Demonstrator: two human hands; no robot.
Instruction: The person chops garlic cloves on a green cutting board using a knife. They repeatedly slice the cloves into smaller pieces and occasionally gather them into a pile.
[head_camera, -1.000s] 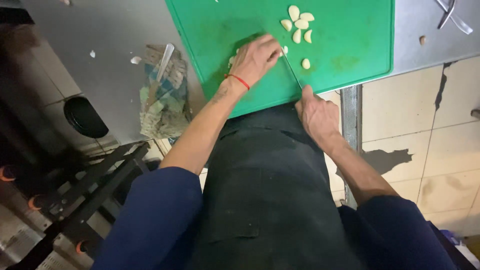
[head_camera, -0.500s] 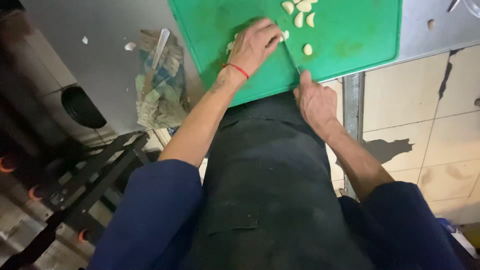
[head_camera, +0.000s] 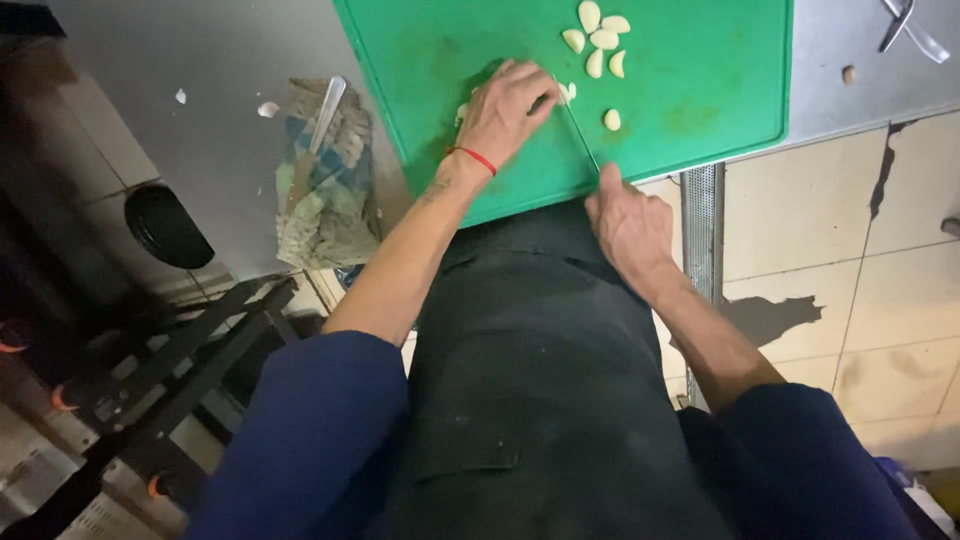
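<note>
A green cutting board lies on a steel counter. My left hand, with a red string at the wrist, rests curled over garlic near the board's middle, fingertips against the blade of a knife. My right hand grips the knife's handle at the board's near edge. Several peeled garlic cloves lie in a loose group at the far side, and one clove lies alone just right of the blade.
A folded checked cloth with a spoon on it lies left of the board. Metal tongs sit at the far right. Bits of garlic skin dot the counter. Tiled floor shows below right.
The view has shifted slightly; both hands stay on the board with the knife, the left hand still over the garlic.
</note>
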